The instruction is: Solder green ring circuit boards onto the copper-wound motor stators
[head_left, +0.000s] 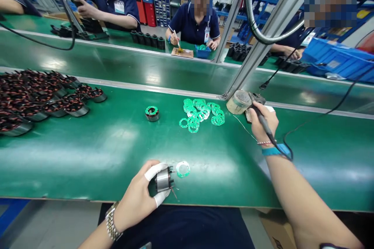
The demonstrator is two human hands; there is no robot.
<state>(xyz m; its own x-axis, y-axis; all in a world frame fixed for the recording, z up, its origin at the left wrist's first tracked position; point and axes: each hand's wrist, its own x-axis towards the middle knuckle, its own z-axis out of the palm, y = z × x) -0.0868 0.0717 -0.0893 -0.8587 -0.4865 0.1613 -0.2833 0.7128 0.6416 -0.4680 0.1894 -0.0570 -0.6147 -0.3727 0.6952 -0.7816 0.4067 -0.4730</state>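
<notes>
My left hand (pixel 142 190), with white finger cots on thumb and finger, grips a motor stator (pixel 163 181) lying on its side near the table's front edge. Wires and black prongs stick out of its right end. Just beyond that end lies one green ring-shaped circuit board (pixel 183 169). My right hand (pixel 265 121) is closed around a soldering iron (pixel 262 120), its tip end by the soldering stand (pixel 257 100) and a roll of solder wire (pixel 239 102). A strand of solder trails from the roll towards my right wrist.
Several loose green ring boards (pixel 201 113) lie mid-table. Left of them stands a stator topped with a green ring (pixel 152 113). Many wound stators (pixel 37 97) crowd the left side. A metal post (pixel 263 35) rises behind the solder roll. Co-workers sit across the bench.
</notes>
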